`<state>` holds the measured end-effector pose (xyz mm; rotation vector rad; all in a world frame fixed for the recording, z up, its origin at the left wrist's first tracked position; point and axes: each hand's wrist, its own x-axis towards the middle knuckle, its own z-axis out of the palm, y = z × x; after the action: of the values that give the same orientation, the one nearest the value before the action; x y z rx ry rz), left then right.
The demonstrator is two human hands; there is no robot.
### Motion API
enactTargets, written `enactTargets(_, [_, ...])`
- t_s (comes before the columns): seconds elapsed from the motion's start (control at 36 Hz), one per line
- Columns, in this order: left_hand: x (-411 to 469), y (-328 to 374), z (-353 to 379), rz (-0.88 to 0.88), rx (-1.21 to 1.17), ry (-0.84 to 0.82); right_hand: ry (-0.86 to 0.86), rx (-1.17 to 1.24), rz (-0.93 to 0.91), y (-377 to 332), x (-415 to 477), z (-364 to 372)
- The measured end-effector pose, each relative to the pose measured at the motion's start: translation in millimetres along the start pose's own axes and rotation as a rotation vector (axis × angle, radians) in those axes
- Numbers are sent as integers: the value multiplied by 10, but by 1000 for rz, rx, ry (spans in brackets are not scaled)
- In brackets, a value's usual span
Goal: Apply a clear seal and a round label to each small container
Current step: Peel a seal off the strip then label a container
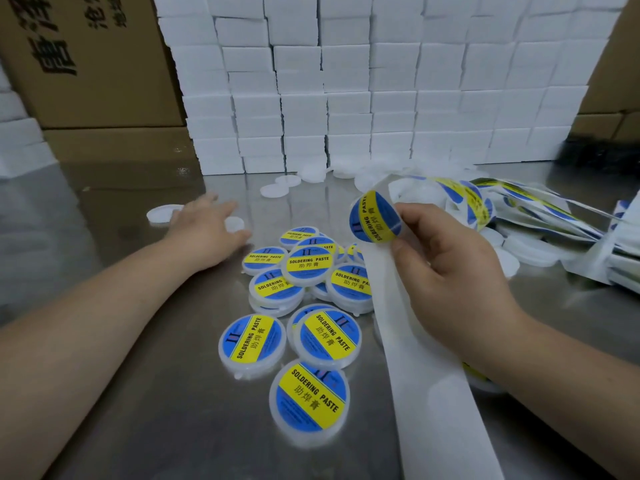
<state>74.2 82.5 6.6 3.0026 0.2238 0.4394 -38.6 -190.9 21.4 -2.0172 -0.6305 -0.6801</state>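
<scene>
While the wall of white boxes [381,81] and the cardboard cartons [86,64] stand well behind the work, the steel table [138,393] carries everything in use. A loose tangle of label strip [519,209] lies at the right. From it a spent backing strip [426,375] runs through the right hand [457,271] and down toward the near edge. The labelled containers [311,271] are heaped at centre, several overlapping. The right hand pinches the backing strip at its fold between thumb and fingers. The left hand [204,233] reaches out flat with straight fingers and grips nothing. The round label [374,216] is curled over the fold, partly lifted. A bare white container [234,224] lies at the left fingertips; blur prevents confirming contact. No clear seal can be made out on it.

Risks, as judged:
- The lifted label may fold onto itself or catch a fingertip, since its adhesive side is exposed.
- It may be placed off-centre if the container is not steadied.
- The trailing strip may drag across the heap and disturb finished pieces.
- A container could be labelled without its seal.
</scene>
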Motion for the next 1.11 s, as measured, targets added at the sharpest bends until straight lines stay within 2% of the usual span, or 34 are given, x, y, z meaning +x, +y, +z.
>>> enactTargets(0.06, [-14, 6, 28, 26, -32, -66, -1, -2, 29, 15, 3, 2])
enactTargets(0.17, [-32, -16, 6, -34, -186, 7, 4, 22, 26, 2, 1, -7])
enactTargets(0.28, [-32, 15, -22, -110, -137, -102, 10, 44, 32, -16, 9, -16])
enactTargets(0.36, [-49, 59, -43, -94, -148, -46, 36, 80, 54, -25, 21, -18])
enactTargets(0.42, [-71, 114, -86, -114, -293, 58, 55, 92, 68, -29, 29, -20])
enactTargets(0.5, [-137, 306, -261, -144, -688, 193, 70, 96, 95, -28, 40, -24])
enactTargets(0.56, [-250, 522, -416, -66, -913, 150, 78, 114, 129, -19, 44, -24])
enactTargets(0.64, [-528, 862, -574, 109, -1043, 130, 89, 128, 173, 3, 49, -17])
enactTargets(0.69, [-713, 1029, -631, 227, -1053, 108, 99, 134, 180, 18, 52, -13])
enactTargets(0.75, [-854, 1135, -660, 313, -1076, 17, 105, 135, 172, 33, 55, -15])
enactTargets(0.83, [-976, 1205, -688, 367, -1048, -20, 85, 133, 131, 48, 52, -19])
enactTargets(0.97, [-1066, 1243, -703, 377, -885, 68, 51, 145, 28, 5, 15, -2])
enactTargets(1.11, [-1099, 1240, -714, 365, -786, 272, 51, 163, -6, 1, 18, -8])
